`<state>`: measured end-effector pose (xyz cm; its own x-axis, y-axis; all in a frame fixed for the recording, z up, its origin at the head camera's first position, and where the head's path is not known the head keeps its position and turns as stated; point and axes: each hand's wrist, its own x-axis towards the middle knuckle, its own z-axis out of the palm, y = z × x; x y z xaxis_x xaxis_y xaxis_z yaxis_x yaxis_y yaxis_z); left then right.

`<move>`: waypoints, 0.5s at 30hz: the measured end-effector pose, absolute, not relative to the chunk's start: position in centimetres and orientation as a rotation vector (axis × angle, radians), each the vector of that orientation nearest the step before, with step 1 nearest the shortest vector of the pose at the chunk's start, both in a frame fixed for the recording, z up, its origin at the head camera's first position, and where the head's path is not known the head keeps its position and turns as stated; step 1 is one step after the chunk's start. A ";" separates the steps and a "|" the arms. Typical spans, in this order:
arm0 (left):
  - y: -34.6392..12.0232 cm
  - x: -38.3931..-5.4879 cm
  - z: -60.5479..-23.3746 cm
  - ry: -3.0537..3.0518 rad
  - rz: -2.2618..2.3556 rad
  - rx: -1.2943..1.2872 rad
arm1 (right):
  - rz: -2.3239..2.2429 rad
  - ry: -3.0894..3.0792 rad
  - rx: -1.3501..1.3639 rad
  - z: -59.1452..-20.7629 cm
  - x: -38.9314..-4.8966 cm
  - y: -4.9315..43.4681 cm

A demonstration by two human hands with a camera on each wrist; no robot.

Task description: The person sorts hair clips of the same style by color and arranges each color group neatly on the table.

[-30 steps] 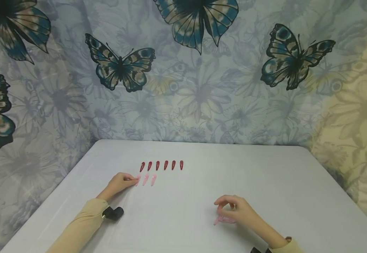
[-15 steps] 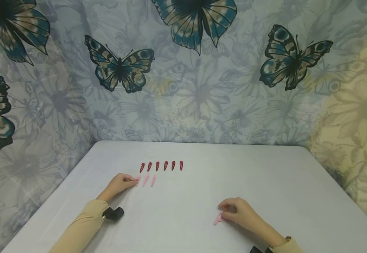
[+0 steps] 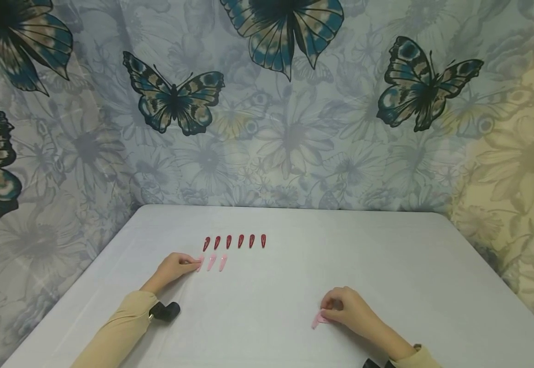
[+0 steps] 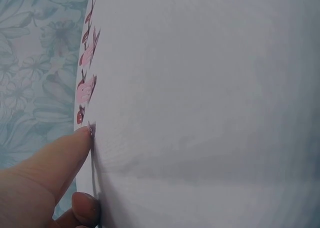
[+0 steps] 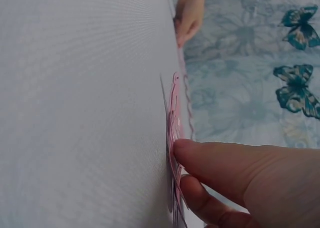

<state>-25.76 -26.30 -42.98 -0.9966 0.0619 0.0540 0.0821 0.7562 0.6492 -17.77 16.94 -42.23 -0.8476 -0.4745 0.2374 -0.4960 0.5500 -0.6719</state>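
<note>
In the head view my left hand pinches a pink snap hair clip at the left end of a row. Two more pink hair clips lie just right of it. Behind them runs a row of several dark red hair clips, spaced side by side. Further right and nearer the front, my right hand has thumb and forefinger together on a pink clip from a small pile of pink hair clips. The right wrist view shows these pink clips overlapping under the fingertips; the hand partly hides the pile.
All the clips rest on a white table, whose far edge meets a wall covering printed with butterflies and flowers. A black wrist device sits at the left sleeve.
My right hand has lowered and shifted slightly right, its thumb and forefinger coming together over the pink pile. The left hand stays at its clip.
</note>
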 end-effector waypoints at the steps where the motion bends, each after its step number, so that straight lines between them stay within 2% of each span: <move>1: -26.3 -25.8 -43.0 -2.915 -1.086 -0.116 | 1.198 -2.738 0.859 -42.2 -17.8 16.9; 8: -26.3 -25.8 -43.1 -2.913 -1.085 -0.128 | 1.270 -2.705 0.831 -42.4 -17.6 16.9; 15: -26.4 -25.9 -43.1 -2.927 -1.083 -0.112 | 1.475 -2.507 1.035 -42.8 -18.0 16.8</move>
